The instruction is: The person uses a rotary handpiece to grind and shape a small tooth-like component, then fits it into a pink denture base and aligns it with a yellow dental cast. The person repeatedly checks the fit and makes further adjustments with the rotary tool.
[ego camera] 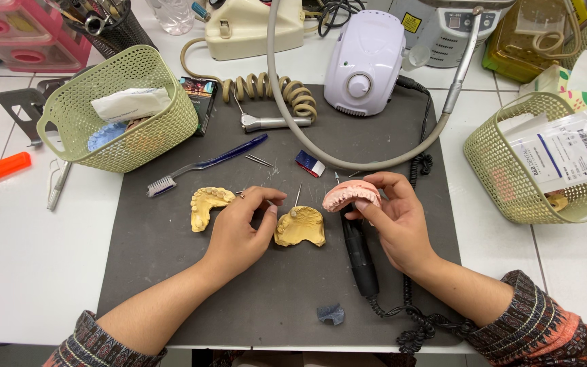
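- Yellow plaster showed in two dental casts on the dark grey mat [171, 272]: the left cast [208, 206] lay just left of the left hand [239, 231], towards the mat's middle, its arch opening to the lower left.
- A thin metal bur [249, 196] was pinched between the left hand's thumb and fingertips, the fingers closed narrowly on it; the hand was set between the two yellow casts.
- The right-hand yellow cast [300, 226] was touched along its left edge by the left thumb, with a thin pin standing up just behind it. This cast lay nearer the left hand than the right.
- A black handpiece [360, 253] was laid on the mat with its long axis running from the far side towards the near edge, between the yellow cast and the right hand, its coiled cord trailing to the near right corner.
- A pink denture base [352, 194] was held off the mat by the right hand [395, 224], thumb below and fingers curled over its right end, arch facing away from the person.
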